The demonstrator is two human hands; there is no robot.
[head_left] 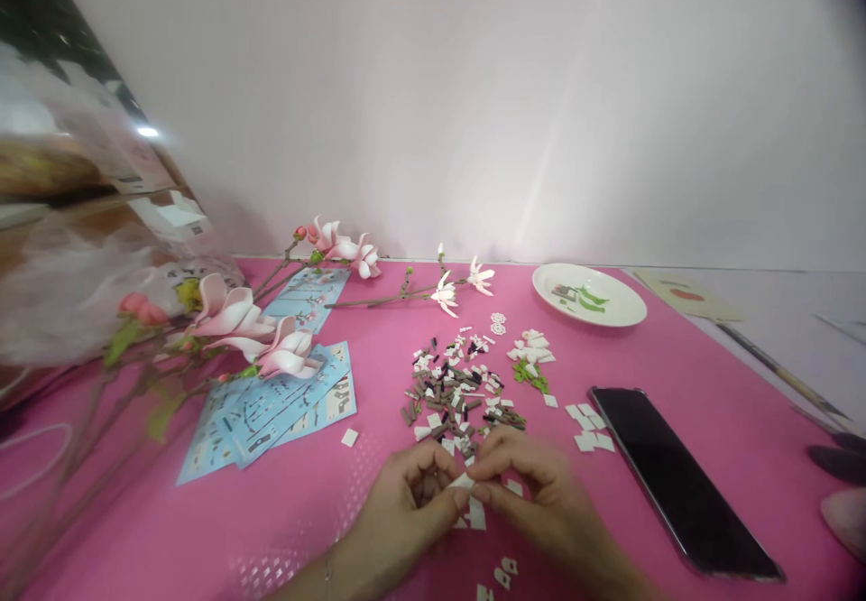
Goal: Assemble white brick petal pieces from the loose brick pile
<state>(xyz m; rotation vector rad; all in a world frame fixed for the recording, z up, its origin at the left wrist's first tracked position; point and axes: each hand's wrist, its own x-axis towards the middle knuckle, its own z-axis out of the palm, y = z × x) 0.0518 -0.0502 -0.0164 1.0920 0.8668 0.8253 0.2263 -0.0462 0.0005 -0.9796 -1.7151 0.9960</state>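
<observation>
Near the front of the pink table, my left hand (pixel 414 506) and my right hand (pixel 531 484) meet, fingertips pinched together. Between them is a small flat white piece (pixel 463 482), which both thumbs and forefingers grip. More flat white pieces (pixel 477 516) lie beneath and behind the fingers, partly hidden. Just beyond my fingertips spreads a loose pile of small brown, white and black building pieces (pixel 450 389). A few white pieces with rounded ends (pixel 502 577) lie closer to me, below my right hand.
Left stand pink magnolia branches (pixel 230 312) over blue printed instruction sheets (pixel 284 411). A brown twig with white flowers (pixel 385 300) lies at the back. To the right are a white plate (pixel 626 308) holding green leaves, square white pieces (pixel 588 425) and a black phone (pixel 683 484).
</observation>
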